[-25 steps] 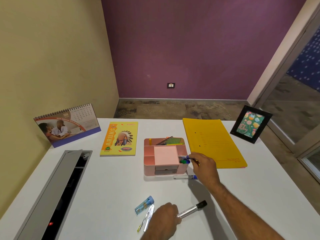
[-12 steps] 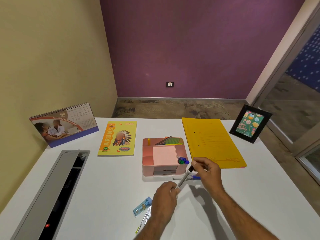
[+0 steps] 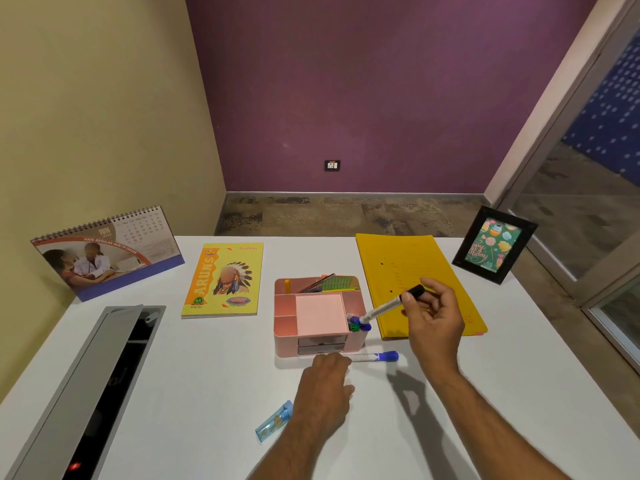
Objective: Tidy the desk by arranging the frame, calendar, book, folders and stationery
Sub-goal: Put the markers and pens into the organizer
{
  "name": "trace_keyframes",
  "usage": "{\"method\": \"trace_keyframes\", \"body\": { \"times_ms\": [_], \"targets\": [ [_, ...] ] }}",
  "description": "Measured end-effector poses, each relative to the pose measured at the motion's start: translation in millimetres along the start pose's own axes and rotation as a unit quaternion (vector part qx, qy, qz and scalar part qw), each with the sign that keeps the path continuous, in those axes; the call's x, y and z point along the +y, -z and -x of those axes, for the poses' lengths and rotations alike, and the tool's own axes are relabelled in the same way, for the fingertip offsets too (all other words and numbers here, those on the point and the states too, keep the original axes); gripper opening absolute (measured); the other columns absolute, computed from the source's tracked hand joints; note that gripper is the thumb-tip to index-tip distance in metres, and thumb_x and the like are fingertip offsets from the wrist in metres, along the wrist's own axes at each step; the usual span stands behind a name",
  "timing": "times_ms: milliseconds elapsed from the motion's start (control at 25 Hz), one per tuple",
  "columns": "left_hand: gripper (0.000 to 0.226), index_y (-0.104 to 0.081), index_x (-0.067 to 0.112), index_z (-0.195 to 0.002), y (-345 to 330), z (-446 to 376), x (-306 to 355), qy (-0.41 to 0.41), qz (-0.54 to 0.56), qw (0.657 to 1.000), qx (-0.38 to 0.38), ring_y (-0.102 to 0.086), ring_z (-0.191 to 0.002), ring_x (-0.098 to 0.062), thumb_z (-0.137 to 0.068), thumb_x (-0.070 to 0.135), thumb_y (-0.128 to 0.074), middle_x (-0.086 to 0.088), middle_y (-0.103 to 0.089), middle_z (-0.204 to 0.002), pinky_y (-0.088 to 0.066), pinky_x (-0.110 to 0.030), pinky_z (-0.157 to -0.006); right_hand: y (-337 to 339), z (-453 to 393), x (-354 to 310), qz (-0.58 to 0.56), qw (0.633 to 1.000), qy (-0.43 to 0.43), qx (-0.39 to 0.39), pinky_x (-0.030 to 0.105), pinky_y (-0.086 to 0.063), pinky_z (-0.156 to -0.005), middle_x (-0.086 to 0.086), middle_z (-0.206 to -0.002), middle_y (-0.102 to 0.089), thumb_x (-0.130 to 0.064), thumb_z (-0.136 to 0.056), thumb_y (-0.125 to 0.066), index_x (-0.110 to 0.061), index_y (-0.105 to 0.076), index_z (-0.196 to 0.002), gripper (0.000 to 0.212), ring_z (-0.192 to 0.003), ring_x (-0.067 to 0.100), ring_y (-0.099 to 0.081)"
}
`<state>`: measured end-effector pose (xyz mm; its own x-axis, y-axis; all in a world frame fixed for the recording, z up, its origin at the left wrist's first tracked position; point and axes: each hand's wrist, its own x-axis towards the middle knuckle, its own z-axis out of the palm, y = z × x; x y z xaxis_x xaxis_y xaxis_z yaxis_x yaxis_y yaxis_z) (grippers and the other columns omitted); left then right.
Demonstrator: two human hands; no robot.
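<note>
My right hand point(image 3: 434, 318) pinches a black-capped marker point(image 3: 384, 309) by its cap end. The marker slants down, and its other end sits at the right compartment of the pink organizer point(image 3: 286, 328), among blue and green pens point(image 3: 357, 324). My left hand point(image 3: 325, 393) lies palm down on the desk, its fingertips over the left end of a blue-capped marker point(image 3: 379, 357) lying in front of the organizer. The desk calendar point(image 3: 107, 254) stands far left. Beside it lies the yellow book point(image 3: 225, 278). The yellow folder point(image 3: 412, 268) lies right of the organizer, and the black frame point(image 3: 493, 244) stands far right.
A small clear blue case point(image 3: 273, 424) lies left of my left wrist. An open grey cable tray point(image 3: 104, 375) runs along the desk's left side. The white desk point(image 3: 519, 393) ends at a glass door on the right.
My left hand passed the black-capped marker to my right hand, which carried it up to the organizer. My left hand then moved forward to the blue-capped marker.
</note>
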<state>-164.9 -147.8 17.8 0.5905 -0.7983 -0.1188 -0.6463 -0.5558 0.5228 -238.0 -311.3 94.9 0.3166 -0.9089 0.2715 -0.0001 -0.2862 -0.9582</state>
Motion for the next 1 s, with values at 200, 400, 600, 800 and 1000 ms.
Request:
{"method": "trace_keyframes", "body": {
  "times_ms": [200,400,600,800,1000],
  "targets": [
    [0.063,-0.014,0.028,-0.153,-15.5,-15.3,-10.8,-0.023,-0.159,0.977,-0.137,-0.016,-0.148,-0.026,-0.099,0.028,-0.047,-0.002,-0.014,-0.163,-0.019,-0.045,-0.119,-19.2,-10.4,3.0,0.176,0.974,0.115,-0.082,0.013,-0.053,-0.069,-0.001,-0.097,-0.07,-0.012,-0.085,-0.071,-0.012,-0.061,-0.109,0.026,-0.089,0.016,-0.067],
    [0.053,-0.036,0.016,-0.139,-21.4,-18.1,-14.4,-0.059,-0.256,0.951,-0.162,-0.039,-0.129,-0.034,-0.092,0.021,-0.058,-0.013,-0.042,-0.143,-0.037,-0.049,-0.103,-30.3,-7.8,30.5,0.367,0.892,0.136,-0.226,0.028,-0.056,-0.063,0.004,-0.107,-0.072,-0.026,-0.088,-0.068,-0.016,-0.058,-0.104,0.021,-0.091,0.021,-0.067],
    [0.054,-0.038,0.016,-0.137,-30.8,-20.2,-21.5,-0.068,-0.226,0.968,-0.08,-0.033,-0.134,-0.034,-0.088,0.021,-0.06,-0.012,-0.035,-0.148,-0.033,-0.048,-0.108,-34.8,-8.2,37.8,0.434,0.855,0.104,-0.264,0.028,-0.054,-0.068,0.0,-0.11,-0.071,-0.03,-0.09,-0.064,-0.022,-0.058,-0.104,0.018,-0.093,0.019,-0.064],
    [0.072,-0.018,0.015,-0.151,-30.9,-29.8,-21.6,-0.059,-0.245,0.963,-0.096,-0.023,-0.143,-0.035,-0.091,0.017,-0.057,-0.011,-0.025,-0.157,-0.025,-0.051,-0.114,-37.3,-9.4,40.5,0.459,0.828,0.089,-0.309,0.027,-0.05,-0.071,0.007,-0.11,-0.066,-0.027,-0.095,-0.056,-0.021,-0.058,-0.108,0.015,-0.097,0.019,-0.056],
    [0.051,-0.04,0.009,-0.136,-25.2,-32.7,-12.8,-0.062,-0.243,0.963,-0.1,-0.043,-0.125,-0.034,-0.089,0.01,-0.059,-0.015,-0.046,-0.136,-0.038,-0.046,-0.101,-35.2,-11.3,48.5,0.421,0.848,0.063,-0.315,0.025,-0.049,-0.072,0.006,-0.108,-0.064,-0.023,-0.095,-0.055,-0.025,-0.059,-0.109,0.014,-0.098,0.017,-0.054]
  ]
}}
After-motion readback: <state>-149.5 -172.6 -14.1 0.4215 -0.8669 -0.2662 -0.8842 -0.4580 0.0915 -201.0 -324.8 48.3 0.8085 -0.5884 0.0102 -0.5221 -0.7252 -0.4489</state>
